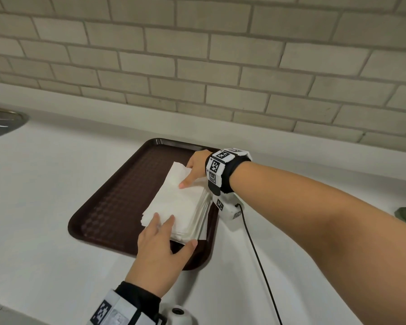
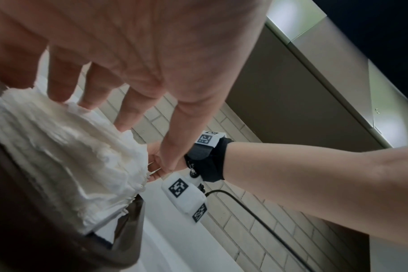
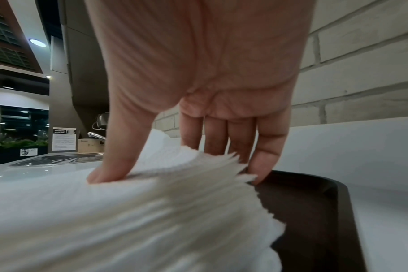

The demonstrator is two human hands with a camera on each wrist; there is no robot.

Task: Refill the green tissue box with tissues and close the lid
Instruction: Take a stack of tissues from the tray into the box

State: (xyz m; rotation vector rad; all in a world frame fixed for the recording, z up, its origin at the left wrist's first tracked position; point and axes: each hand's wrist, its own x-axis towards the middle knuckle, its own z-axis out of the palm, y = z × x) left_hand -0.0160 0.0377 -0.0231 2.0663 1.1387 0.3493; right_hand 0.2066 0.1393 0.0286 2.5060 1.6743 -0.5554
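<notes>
Early stage: the right hand (image 1: pixel 196 166) is pinching the far end of the tissue stack (image 1: pixel 178 202), thumb on top and fingers underneath, while the left hand (image 1: pixel 161 245) is resting flat-fingered on its near end; stack lying on the brown tray (image 1: pixel 108 198). Loading and lid-closing appear outstanding; the box itself cannot be made out

A white table (image 1: pixel 56 184) is backed by a wall (image 1: pixel 197 55) of pale grey brick. A metal sink (image 1: pixel 0 124) is set at the far left. Round ceiling lights (image 3: pixel 37 42) and dark windows (image 3: pixel 16 121) are seen beyond.
</notes>
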